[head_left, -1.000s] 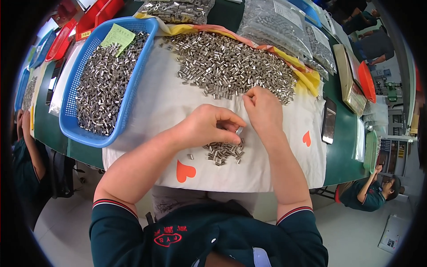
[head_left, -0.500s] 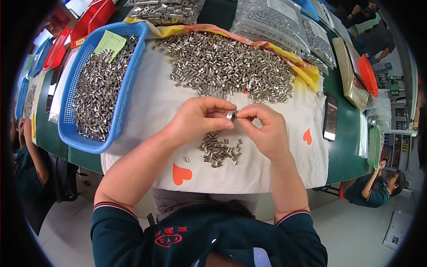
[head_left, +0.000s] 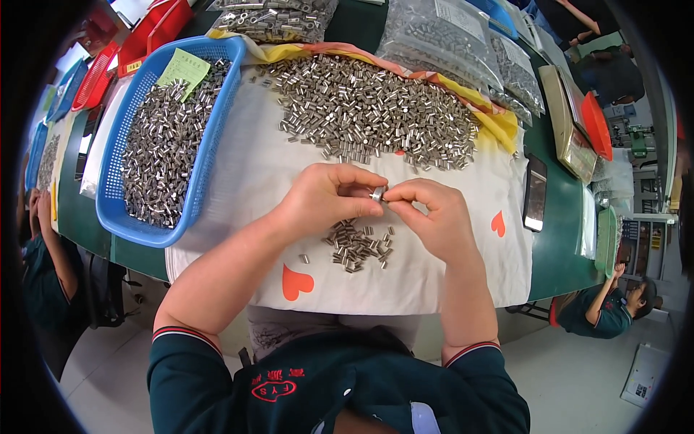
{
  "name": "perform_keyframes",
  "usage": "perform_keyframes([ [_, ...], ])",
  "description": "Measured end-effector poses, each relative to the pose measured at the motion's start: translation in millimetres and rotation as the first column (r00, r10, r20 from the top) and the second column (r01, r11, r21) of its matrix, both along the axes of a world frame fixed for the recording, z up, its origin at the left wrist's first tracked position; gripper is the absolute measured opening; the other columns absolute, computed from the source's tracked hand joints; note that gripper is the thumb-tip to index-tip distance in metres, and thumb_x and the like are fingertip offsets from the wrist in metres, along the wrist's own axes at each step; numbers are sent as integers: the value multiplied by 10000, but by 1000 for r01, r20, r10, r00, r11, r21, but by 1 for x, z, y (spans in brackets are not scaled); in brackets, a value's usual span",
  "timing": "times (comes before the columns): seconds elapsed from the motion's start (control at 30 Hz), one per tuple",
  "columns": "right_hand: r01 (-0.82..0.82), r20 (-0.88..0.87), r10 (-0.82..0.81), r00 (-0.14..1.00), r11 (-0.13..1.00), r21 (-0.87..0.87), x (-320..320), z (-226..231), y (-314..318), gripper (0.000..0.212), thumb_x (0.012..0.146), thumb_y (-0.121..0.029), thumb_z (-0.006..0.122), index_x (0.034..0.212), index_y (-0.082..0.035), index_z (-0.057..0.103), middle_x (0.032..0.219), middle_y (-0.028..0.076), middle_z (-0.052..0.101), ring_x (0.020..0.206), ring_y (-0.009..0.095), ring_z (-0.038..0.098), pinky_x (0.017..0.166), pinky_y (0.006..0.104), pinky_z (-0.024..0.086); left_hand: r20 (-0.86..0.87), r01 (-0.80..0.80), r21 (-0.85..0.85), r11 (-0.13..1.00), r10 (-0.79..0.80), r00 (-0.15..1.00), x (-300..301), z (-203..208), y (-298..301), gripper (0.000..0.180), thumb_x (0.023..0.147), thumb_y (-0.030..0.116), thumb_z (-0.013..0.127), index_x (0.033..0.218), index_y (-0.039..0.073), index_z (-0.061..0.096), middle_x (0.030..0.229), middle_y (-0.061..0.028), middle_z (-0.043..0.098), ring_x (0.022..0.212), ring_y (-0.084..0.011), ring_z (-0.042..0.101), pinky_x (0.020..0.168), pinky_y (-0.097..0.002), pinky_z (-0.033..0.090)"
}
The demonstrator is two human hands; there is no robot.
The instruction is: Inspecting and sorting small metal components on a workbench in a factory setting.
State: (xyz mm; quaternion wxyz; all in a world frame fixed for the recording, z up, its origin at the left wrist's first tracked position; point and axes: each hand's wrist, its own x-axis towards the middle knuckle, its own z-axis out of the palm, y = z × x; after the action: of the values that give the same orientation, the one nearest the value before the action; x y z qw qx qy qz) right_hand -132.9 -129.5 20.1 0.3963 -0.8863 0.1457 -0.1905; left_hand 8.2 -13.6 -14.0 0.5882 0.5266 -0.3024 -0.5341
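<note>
Over the white cloth (head_left: 231,210), my left hand (head_left: 329,197) pinches a small shiny metal ring (head_left: 377,194) between thumb and fingers. Against the ring's right side, my right hand (head_left: 432,217) is closed in a pinch; what its fingertips hold there is too small to make out. Just below the hands lies a small heap of short metal pins (head_left: 354,249), with one pin (head_left: 304,258) apart to its left. Beyond the hands spreads a large pile of similar metal pins (head_left: 376,108).
At the left, a blue basket (head_left: 235,94) holds many pins and a green paper slip (head_left: 183,71). Filled plastic bags (head_left: 441,43) line the back. A phone (head_left: 535,194) lies on the green table (head_left: 553,267) at right. Other people sit at both sides, including a co-worker (head_left: 603,307).
Both hands stay together at nearly the same spot. The ring has turned slightly between the fingers, and the right fingertips have shifted a little. The whole view has moved slightly.
</note>
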Motion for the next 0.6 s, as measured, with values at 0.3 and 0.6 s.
perform_keyframes([
  [0.3,182,-246,-141,959,971,155,16,-13,-27,121,721,-64,612,832,-18,598,723,44,581,614,100,521,579,219,421,344,241,54,969,-245,906,-4,6,4,329,668,88,734,970,21,621,840,-13,619,748,-56,556,689,-211,472],
  [0.6,120,-211,-232,950,890,-440,38,-29,-15,92,711,-113,590,776,-50,604,736,109,570,692,274,556,646,366,452,304,237,40,971,-238,923,-1,2,4,357,659,160,739,979,49,627,771,-30,623,700,-68,556,642,-222,455],
])
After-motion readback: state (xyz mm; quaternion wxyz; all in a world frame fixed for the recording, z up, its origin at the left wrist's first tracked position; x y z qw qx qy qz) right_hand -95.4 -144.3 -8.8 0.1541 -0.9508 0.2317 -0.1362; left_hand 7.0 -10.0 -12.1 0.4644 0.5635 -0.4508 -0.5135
